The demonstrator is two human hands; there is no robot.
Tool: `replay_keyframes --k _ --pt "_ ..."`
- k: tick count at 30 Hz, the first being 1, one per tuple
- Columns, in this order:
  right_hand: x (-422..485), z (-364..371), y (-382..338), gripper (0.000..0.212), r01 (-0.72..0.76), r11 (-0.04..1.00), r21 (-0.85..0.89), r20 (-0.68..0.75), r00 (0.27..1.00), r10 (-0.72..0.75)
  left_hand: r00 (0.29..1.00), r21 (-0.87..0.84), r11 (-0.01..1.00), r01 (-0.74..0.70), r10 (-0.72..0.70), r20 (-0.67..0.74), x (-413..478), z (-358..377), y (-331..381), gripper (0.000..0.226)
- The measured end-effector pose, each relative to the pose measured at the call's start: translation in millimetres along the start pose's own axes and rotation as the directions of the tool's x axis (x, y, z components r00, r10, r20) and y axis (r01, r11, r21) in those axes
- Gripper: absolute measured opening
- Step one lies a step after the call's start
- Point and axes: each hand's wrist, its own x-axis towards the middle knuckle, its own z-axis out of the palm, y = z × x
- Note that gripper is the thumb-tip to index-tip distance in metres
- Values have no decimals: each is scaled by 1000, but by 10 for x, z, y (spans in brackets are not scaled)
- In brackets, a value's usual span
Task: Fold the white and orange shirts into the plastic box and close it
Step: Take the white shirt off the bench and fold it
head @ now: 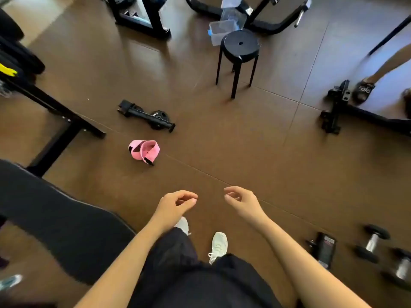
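A clear plastic box point(219, 32) with a blue latch sits on the floor at the back, behind a black round stool point(241, 46). Its clear lid point(231, 2) seems to stand up behind it. No white or orange shirt shows anywhere in view. My left hand point(175, 204) and my right hand point(241, 201) hang in front of me above the brown floor, fingers loosely curled, holding nothing. Both hands are far from the box.
A pink strap point(144, 151) and a small black bar with a plate point(146, 115) lie on the floor ahead. A black padded bench point(55, 221) is at my left. Dumbbells point(372, 245) lie at right. Another person's sandalled foot point(363, 90) stands by a machine base.
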Motion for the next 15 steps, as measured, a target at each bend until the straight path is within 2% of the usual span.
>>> replay_keyframes --k 4,7,15 --pt "357 -127 -120 22 -38 998 -58 14 999 39 998 7 998 60 -60 -19 313 -176 -6 13" --pt "747 -218 -339 23 -38 993 -112 2 999 38 999 11 999 52 -52 -13 725 -349 44 13" --pt "1734 -488 -1093 24 -90 985 -150 -59 995 82 982 108 994 -34 13 190 2019 -895 504 13"
